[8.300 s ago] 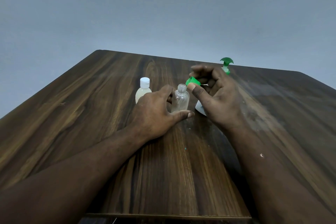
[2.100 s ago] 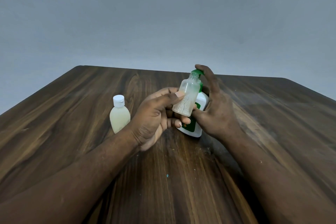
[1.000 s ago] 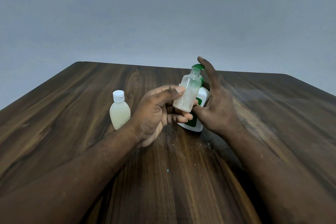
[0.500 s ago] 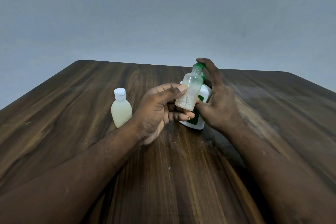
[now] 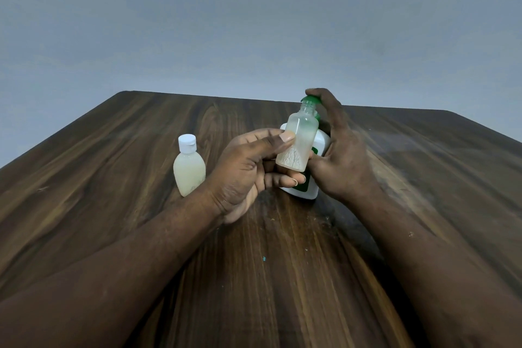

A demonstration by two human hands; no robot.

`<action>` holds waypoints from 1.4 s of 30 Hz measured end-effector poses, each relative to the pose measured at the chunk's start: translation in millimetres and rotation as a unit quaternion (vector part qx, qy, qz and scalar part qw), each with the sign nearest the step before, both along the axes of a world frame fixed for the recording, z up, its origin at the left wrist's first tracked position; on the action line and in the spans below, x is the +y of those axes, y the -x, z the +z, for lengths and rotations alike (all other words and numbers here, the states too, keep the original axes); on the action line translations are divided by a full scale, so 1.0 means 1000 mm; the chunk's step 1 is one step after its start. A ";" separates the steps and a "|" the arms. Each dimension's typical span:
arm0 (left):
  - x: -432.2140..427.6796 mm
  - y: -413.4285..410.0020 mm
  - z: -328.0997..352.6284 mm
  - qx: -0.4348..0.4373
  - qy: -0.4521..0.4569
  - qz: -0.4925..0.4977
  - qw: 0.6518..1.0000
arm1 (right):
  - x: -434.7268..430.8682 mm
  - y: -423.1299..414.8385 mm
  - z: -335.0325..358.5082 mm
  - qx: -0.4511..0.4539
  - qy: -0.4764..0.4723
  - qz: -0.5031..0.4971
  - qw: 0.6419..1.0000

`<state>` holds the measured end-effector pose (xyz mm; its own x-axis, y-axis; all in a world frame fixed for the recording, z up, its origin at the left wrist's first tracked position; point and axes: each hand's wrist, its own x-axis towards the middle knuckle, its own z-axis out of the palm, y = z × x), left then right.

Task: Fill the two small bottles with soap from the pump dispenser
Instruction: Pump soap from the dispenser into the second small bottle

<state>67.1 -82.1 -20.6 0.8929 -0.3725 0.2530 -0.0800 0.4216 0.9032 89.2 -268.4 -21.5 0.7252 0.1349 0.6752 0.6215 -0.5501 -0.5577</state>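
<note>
Through the head view, my left hand [image 5: 248, 169] pinches the uncapped small bottle [image 5: 298, 144] between thumb and fingers, tilted, with its neck right at the green pump head [image 5: 310, 99]. My right hand [image 5: 339, 155] wraps the pump dispenser [image 5: 303, 192], forefinger curled over the pump. I'd press slowly with the mouth tight under the spout, so nothing dribbles onto the table [image 5: 113, 178]. This bottle holds only a shallow foamy layer. The capped bottle [image 5: 188, 169], standing apart on the left, looks full of pale soap.
</note>
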 end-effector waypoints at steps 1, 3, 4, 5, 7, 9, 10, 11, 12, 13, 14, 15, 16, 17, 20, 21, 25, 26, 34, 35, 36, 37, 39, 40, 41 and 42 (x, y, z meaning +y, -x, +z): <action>0.000 0.000 0.000 0.000 -0.003 0.001 1.000 | 0.000 0.000 0.000 0.001 -0.003 0.000 1.000; 0.000 0.000 0.000 0.002 -0.004 0.006 1.000 | 0.000 0.000 0.001 -0.002 -0.001 -0.010 1.000; 0.000 0.000 0.001 0.003 -0.004 0.009 1.000 | 0.000 0.001 0.001 -0.005 0.004 -0.016 1.000; 0.000 0.000 0.001 0.002 -0.006 0.012 1.000 | 0.000 0.002 0.002 -0.010 0.013 -0.024 1.000; 0.000 -0.001 0.001 0.000 -0.013 0.019 1.000 | 0.001 0.005 0.001 -0.023 0.025 -0.034 0.999; 0.000 0.000 0.002 0.003 -0.021 0.028 0.999 | 0.002 0.007 0.002 -0.031 0.025 -0.032 0.999; 0.000 0.000 0.002 0.005 -0.023 0.032 0.999 | 0.002 0.008 0.003 -0.034 0.025 -0.032 0.999; 0.000 0.001 0.003 0.007 -0.025 0.036 0.999 | 0.002 0.009 0.004 -0.035 0.025 -0.034 0.999; 0.000 0.001 0.003 0.006 -0.028 0.041 0.999 | 0.003 0.009 0.004 -0.035 0.025 -0.037 0.998; 0.000 0.000 0.003 0.005 -0.031 0.045 0.998 | 0.002 0.008 0.004 -0.034 0.025 -0.040 0.998; 0.000 0.000 0.003 0.004 -0.034 0.049 0.998 | 0.002 0.008 0.004 -0.032 0.025 -0.044 0.998; 0.000 0.000 0.003 0.003 -0.036 0.051 0.998 | 0.002 0.008 0.003 -0.029 0.024 -0.048 0.998; 0.001 0.000 0.003 0.004 -0.037 0.052 0.998 | 0.002 0.008 0.003 -0.027 0.023 -0.049 0.998; 0.001 0.000 0.004 0.004 -0.038 0.052 0.998 | 0.002 0.008 0.003 -0.025 0.019 -0.048 0.998; 0.001 0.001 0.003 0.001 -0.032 0.039 0.999 | 0.002 0.006 0.005 -0.018 0.005 -0.035 0.999; 0.000 0.001 0.003 0.001 -0.029 0.031 0.999 | 0.002 0.005 0.006 -0.013 0.001 -0.032 0.999; 0.000 0.002 0.001 0.005 -0.021 0.006 1.000 | 0.000 0.002 0.003 0.005 -0.005 -0.009 1.000; 0.000 0.002 0.001 0.006 -0.019 -0.001 1.000 | 0.000 0.001 0.003 0.006 -0.004 -0.007 1.000; 0.000 0.002 0.005 0.046 0.011 -0.052 0.998 | -0.001 0.005 0.001 0.001 0.035 -0.034 0.999; 0.000 0.002 0.005 0.045 0.011 -0.051 0.998 | -0.001 0.004 0.001 0.001 0.036 -0.035 0.999; -0.001 0.002 0.005 0.045 0.011 -0.051 0.998 | -0.001 0.004 0.001 0.002 0.035 -0.034 0.999; -0.001 0.002 0.005 0.044 0.012 -0.050 0.998 | -0.001 0.004 0.001 0.004 0.031 -0.032 0.999; -0.001 0.002 0.005 0.043 0.013 -0.051 0.998 | -0.001 0.003 0.001 0.007 0.024 -0.024 0.999; 0.000 0.002 0.005 0.042 0.012 -0.052 0.998 | -0.001 0.003 0.001 0.005 0.021 -0.020 1.000; 0.000 0.002 0.005 0.041 0.012 -0.053 0.998 | -0.001 0.002 0.001 0.001 0.019 -0.019 1.000; 0.000 0.002 0.005 0.040 0.011 -0.053 0.998 | -0.001 0.000 0.001 -0.002 0.018 -0.019 1.000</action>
